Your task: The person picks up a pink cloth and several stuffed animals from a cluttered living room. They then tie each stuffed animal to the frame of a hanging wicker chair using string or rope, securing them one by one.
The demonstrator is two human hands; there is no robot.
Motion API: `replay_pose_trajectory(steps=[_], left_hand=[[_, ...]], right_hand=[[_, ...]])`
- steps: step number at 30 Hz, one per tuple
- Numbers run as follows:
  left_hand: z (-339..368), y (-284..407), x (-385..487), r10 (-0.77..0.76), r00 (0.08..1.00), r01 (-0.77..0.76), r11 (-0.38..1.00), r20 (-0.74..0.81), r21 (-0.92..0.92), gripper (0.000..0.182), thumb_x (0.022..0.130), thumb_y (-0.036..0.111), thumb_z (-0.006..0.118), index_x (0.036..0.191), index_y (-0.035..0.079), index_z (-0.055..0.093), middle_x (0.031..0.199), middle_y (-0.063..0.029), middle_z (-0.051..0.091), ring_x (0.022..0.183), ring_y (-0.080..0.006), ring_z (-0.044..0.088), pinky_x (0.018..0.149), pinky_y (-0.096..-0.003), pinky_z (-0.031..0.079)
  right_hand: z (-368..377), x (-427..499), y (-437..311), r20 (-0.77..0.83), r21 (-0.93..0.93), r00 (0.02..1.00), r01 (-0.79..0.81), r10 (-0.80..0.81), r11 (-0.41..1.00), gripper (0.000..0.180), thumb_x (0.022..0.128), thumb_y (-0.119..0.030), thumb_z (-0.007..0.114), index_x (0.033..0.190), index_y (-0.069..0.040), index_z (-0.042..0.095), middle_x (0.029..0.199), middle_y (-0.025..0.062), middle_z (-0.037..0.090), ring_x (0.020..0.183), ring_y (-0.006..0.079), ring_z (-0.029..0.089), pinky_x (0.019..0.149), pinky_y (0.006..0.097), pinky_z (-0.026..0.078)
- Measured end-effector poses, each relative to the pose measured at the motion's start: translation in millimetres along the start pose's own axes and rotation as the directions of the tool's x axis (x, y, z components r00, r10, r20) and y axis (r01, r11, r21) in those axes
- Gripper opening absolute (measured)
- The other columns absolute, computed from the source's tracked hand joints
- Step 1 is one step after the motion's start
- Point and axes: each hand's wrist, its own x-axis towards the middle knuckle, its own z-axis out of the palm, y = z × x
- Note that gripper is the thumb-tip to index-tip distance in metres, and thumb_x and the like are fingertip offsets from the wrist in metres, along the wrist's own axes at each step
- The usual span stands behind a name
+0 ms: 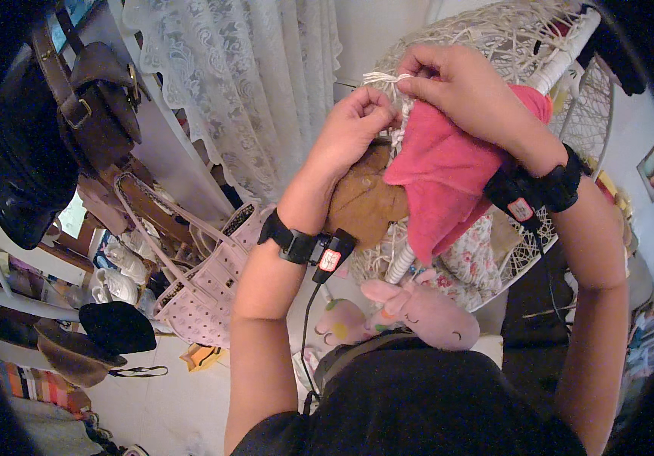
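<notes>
Near the top of the head view, my right hand point(446, 85) pinches a bundle of white cord point(387, 77) between thumb and fingertips. Lower and to the left, my left hand point(364, 122) has its fingers closed at the white braided cord point(400, 128), which runs along the woven frame. A pink-red cloth point(446, 165) hangs over the frame, below my right hand. Beside it, under my left wrist, is a brown cloth item point(364, 199). The woven cord net of a hanging-style seat point(492, 34) spreads behind my hands. Exactly what my left fingertips grip is partly hidden.
A pink plush toy point(438, 319) lies against my body, near a floral cushion point(472, 262). To the left are a pink tote bag point(207, 290), a dark leather bag point(102, 97), white shoes point(119, 285) and hats point(116, 328). A lace curtain point(247, 85) hangs ahead.
</notes>
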Motion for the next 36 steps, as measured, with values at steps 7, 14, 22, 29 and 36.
replay_pose_trajectory(steps=[7,14,22,29,36], left_hand=[[6,1,-1,0.040,0.999,-0.040,0.999,0.005,0.020,0.019,0.086,0.012,0.061,0.101,0.000,0.058,0.086,-0.0002,0.061,0.080,-0.0083,0.056,0.074,-0.0232,0.046],[12,5,2,0.083,0.996,-0.083,0.996,0.026,0.025,0.018,0.084,0.010,0.062,0.099,0.001,0.060,0.085,0.0004,0.060,0.074,-0.0066,0.055,0.067,-0.0217,0.046],[-2,-6,3,0.133,0.990,-0.131,0.991,-0.049,0.036,0.012,0.084,0.008,0.061,0.095,0.005,0.055,0.082,0.0023,0.056,0.070,-0.0051,0.052,0.062,-0.0203,0.045],[-10,-14,1,0.171,0.983,-0.171,0.985,0.074,0.006,0.012,0.084,0.006,0.061,0.093,0.006,0.053,0.082,0.0035,0.053,0.069,-0.0033,0.050,0.059,-0.0177,0.043],[-12,-6,-3,0.171,0.979,-0.176,0.983,0.114,0.043,0.014,0.084,0.008,0.062,0.096,0.005,0.055,0.085,0.0034,0.054,0.076,-0.0041,0.052,0.064,-0.0189,0.044]], right_hand=[[1,4,5,0.075,-0.009,0.992,-0.098,0.099,0.995,0.016,0.082,-0.013,0.058,0.091,0.000,0.057,0.068,0.0051,0.056,0.064,0.0105,0.050,0.060,0.0263,0.042],[-2,6,-3,0.198,0.333,0.970,-0.200,0.139,0.921,0.022,0.081,-0.010,0.057,0.100,0.001,0.055,0.067,0.0029,0.057,0.062,0.0092,0.054,0.060,0.0237,0.045],[-31,-1,-19,0.350,0.629,0.936,-0.269,0.043,0.729,0.024,0.084,-0.014,0.056,0.105,-0.002,0.058,0.071,-0.0003,0.060,0.068,0.0066,0.057,0.065,0.0204,0.046],[7,0,-6,0.249,-0.632,0.951,0.017,0.182,0.774,0.017,0.076,-0.017,0.059,0.089,-0.008,0.064,0.081,0.0124,0.064,0.076,0.0293,0.062,0.067,0.0387,0.049],[9,2,-12,0.292,-0.564,0.943,0.036,0.158,0.825,0.010,0.076,-0.019,0.059,0.078,-0.009,0.062,0.072,0.0124,0.062,0.072,0.0324,0.061,0.062,0.0430,0.049]])
